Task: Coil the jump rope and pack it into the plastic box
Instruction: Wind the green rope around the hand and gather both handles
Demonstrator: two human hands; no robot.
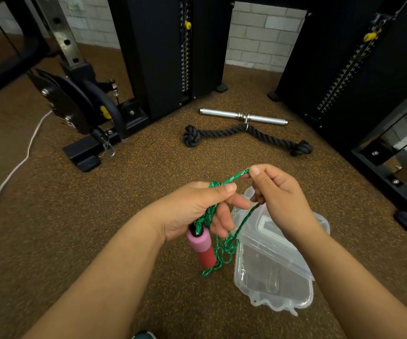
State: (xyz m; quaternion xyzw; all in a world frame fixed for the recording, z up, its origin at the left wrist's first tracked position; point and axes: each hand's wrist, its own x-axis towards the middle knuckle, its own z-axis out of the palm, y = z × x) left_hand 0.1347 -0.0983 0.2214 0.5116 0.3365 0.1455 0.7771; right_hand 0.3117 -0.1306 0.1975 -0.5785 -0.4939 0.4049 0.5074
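The green braided jump rope is held above the floor, between the two hands, just left of the clear plastic box. Several loops are gathered in the left hand, which is closed on the cord bundle just above the pink and red foam handle; the handle hangs down from that grasp. A single strand is pinched between thumb and fingers of the right hand and is drawn taut across to the left hand, while another length drops from the right hand toward the hanging loops. A second handle cannot be seen.

Several risks are judged from this. The hanging loops are uneven and cross one another, so a tangle could be formed if further turns are laid over them loosely. The bundle is held near its top only, so loops could be shed if the left grasp is relaxed. The box appears shallow, and its lid is tipped open at the far side; a bulky coil might be caught at the rim.

The box is set on speckled brown rubber flooring. Farther off, a chrome bar and a black triceps rope are laid on the floor. Black weight-stack machines are stood against a pale brick wall, and a white cable is trailed at the left.
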